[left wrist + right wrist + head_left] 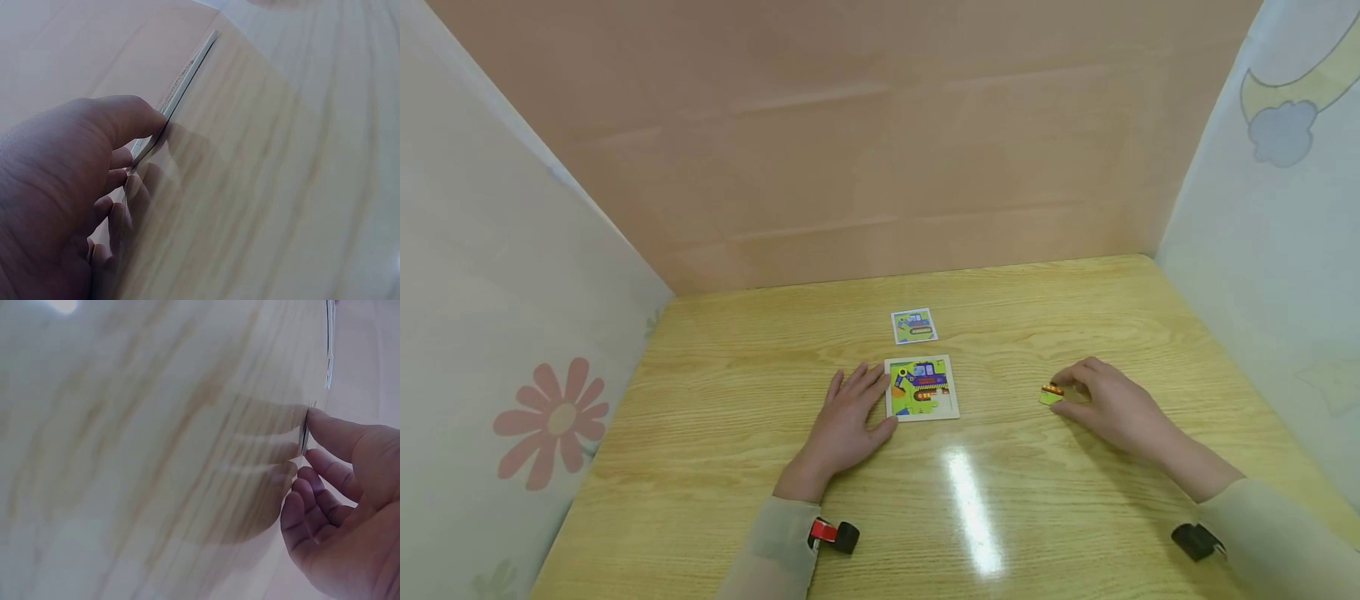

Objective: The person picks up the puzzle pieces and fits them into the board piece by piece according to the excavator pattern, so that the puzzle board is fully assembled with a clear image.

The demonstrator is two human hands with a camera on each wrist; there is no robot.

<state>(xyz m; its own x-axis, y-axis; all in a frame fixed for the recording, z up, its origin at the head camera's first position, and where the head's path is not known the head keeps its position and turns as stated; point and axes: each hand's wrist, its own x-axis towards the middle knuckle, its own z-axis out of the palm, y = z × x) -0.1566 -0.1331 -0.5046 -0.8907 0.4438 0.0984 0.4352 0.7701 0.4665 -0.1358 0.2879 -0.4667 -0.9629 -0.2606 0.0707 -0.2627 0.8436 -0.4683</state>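
Observation:
A small square jigsaw puzzle board with a pale frame lies on the table, its picture a purple digger on green. A gap shows at the lower right of that picture. My left hand rests beside the board, fingers fairly straight and touching its left edge, thumb near the front left corner. In the left wrist view the thumb meets the board's rim. Over to the right, my right hand pinches a puzzle piece in green, orange and dark colours between thumb and fingers. The right wrist view shows this piece edge-on.
Behind the board lies a smaller picture card with the same digger. The wooden table has a glare streak in front of the board. A brown backdrop stands behind, with pale patterned walls at either side.

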